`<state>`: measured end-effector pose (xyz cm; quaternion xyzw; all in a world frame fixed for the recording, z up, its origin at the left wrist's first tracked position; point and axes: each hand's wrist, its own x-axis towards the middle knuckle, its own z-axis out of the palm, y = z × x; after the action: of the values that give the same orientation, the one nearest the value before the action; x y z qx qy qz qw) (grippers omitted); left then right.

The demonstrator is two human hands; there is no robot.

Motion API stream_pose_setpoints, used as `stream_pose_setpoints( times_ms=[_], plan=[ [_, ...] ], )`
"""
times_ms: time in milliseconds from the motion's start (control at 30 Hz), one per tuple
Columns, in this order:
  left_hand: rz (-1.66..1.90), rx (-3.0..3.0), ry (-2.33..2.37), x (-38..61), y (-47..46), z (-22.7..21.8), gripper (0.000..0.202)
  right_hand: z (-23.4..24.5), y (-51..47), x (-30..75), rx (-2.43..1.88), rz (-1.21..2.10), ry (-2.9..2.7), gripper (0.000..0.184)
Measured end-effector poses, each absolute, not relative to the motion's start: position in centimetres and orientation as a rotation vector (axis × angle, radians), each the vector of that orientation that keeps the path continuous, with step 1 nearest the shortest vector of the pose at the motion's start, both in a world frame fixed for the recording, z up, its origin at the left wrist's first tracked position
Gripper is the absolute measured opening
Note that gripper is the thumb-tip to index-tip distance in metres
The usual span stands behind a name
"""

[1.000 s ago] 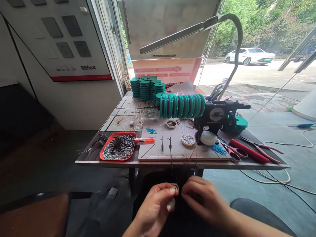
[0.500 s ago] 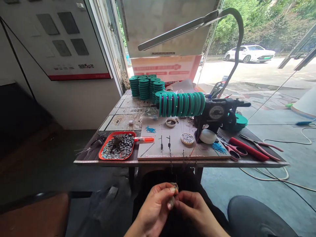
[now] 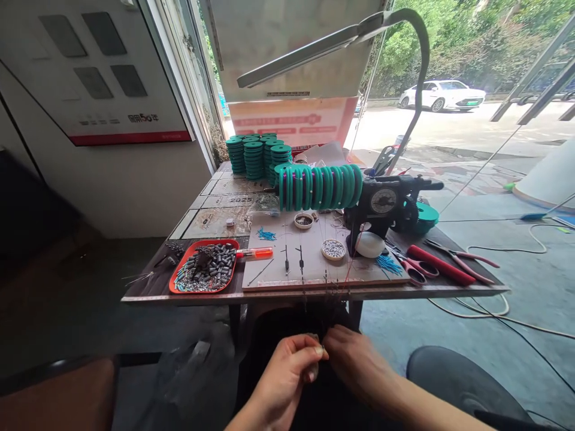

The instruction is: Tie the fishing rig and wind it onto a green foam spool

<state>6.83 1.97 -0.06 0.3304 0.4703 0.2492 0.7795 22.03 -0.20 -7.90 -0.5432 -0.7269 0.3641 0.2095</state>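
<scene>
Worktop [image 3: 148, 289] just beyond, the left hand [image 3: 290, 368] pinches narrowly, best held steady; the right hand's [image 3: 356, 354] grip I cannot tell.

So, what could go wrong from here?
The left hand seems to pinch a tiny item in front of the table, not over it; it might slip and drop. The red tray, heaped with small parts, sits close to the table's front edge, so a bump could spill them.
</scene>
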Motion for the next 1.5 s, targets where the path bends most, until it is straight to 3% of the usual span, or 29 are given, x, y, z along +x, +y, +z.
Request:
stream_pose_setpoints(
  times_ms=[67,167,300,433,567,833,900,1000,1067,1133,1267,1500],
  plan=[
    [0.51,0.864,1.112,6.9,2.2,0.0,0.008,-8.5,-1.1,22.6,-1.438,0.917,-2.124,0.018],
    [0.55,1.244,1.293,7.0,2.1,0.1,0.013,-8.6,-2.8,23.5,-1.242,0.611,-2.275,0.029],
    [0.688,1.842,1.337,6.6,0.8,-1.6,0.015,-4.8,-3.1,23.2,-1.03,0.426,-2.486,0.038],
    [1.296,2.45,1.295,6.0,-0.2,-4.1,0.017,2.8,-0.1,21.6,-1.05,0.769,-2.567,0.015],
    [1.664,2.569,1.371,5.8,0.0,-4.4,0.016,8.2,3.9,20.4,-1.376,1.196,-2.345,0.02],
    [1.829,2.68,1.319,5.6,1.0,-3.0,0.014,9.0,8.2,17.4,-1.582,1.384,-2.422,0.027],
    [1.766,2.557,1.247,5.7,0.9,-2.6,0.016,8.9,8.1,17.3,-1.566,1.343,-2.462,0.025],
    [1.329,1.793,1.278,5.8,1.0,-1.5,0.007,8.1,6.7,18.4,-1.59,1.115,-2.449,0.021],
    [0.95,1.128,1.192,5.9,1.2,-0.6,0.015,6.6,5.0,20.0,-1.489,0.797,-2.403,0.019],
    [0.746,0.726,1.049,5.9,1.5,0.2,0.015,4.2,3.1,21.9,-1.088,0.284,-2.328,0.025],
    [0.622,0.479,0.949,5.9,1.7,0.8,0.016,-0.6,0.6,23.8,-0.701,-0.199,-2.359,0.032],
    [0.59,0.413,0.966,6.4,1.6,0.3,0.023,-3.5,1.0,22.6,-0.659,-0.321,-2.283,0.024]
  ],
)
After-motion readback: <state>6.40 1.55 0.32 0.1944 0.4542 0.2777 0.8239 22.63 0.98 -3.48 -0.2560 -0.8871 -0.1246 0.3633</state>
